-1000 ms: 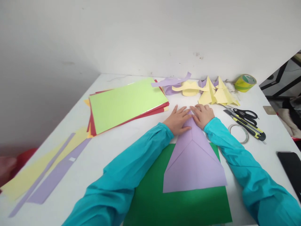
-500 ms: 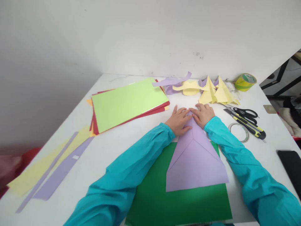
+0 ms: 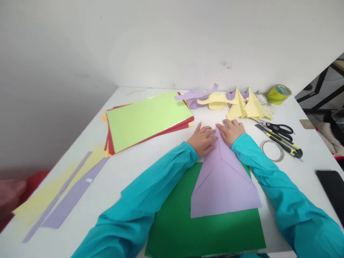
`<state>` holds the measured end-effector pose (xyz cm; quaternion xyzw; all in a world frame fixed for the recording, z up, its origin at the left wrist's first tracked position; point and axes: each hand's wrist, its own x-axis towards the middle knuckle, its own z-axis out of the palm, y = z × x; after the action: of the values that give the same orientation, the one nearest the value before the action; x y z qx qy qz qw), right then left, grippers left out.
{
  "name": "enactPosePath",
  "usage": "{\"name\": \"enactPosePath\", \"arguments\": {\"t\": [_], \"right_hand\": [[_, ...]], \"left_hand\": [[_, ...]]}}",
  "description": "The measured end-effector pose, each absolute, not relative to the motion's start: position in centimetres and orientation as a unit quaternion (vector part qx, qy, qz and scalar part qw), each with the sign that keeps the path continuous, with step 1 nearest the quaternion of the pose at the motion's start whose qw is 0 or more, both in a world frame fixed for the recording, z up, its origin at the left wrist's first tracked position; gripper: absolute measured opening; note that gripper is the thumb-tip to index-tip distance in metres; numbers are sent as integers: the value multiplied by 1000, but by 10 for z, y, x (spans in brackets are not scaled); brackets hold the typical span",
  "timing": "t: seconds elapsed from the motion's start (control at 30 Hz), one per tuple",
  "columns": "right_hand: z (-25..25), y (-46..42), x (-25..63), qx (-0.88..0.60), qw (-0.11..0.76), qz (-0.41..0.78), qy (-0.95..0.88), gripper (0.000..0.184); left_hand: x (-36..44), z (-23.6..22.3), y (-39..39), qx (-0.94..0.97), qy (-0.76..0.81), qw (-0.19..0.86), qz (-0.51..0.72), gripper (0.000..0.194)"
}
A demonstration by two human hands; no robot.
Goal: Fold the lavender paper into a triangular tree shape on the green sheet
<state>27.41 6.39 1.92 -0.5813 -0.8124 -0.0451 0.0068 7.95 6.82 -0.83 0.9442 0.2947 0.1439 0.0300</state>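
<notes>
A folded sheet of purple paper (image 3: 225,190), with a narrow tip at the far end and a wide base toward me, lies partly on a green sheet (image 3: 172,233). Flaps are folded on its face, with a crease running down from the tip. My left hand (image 3: 203,140) rests along the left edge near the tip, fingers stretched and spread, touching the paper. At the tip, my right hand (image 3: 230,132) has its thumb and forefinger closed on the paper, other fingers curled. Part of the upper right edge is hidden under that hand.
Stacked coloured sheets (image 3: 149,120) lie back left, paper strips (image 3: 70,190) far left. Yellow folded cones (image 3: 251,104) and a tape roll (image 3: 278,94) stand by the wall. Scissors (image 3: 279,129), a utility knife (image 3: 282,141), a tape ring (image 3: 272,150) and a black object (image 3: 331,190) lie right.
My left hand has drawn slightly left, away from the tip. The left flap's inner crease line looks shorter and no longer reaches the middle. My right hand stays at the tip.
</notes>
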Motion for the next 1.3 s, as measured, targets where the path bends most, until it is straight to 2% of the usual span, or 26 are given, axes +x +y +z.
{"name": "enactPosePath", "arguments": {"t": [0.47,0.8,1.3], "right_hand": [[19,62,274,-591,4,-45,-805,44],[18,64,275,-588,4,-38,-808,44],[12,66,278,-589,16,-45,-807,44]], "left_hand": [[60,-18,60,948,261,64,172,31],[66,-21,42,935,271,-4,228,30],[36,-10,15,945,201,69,248,23]]}}
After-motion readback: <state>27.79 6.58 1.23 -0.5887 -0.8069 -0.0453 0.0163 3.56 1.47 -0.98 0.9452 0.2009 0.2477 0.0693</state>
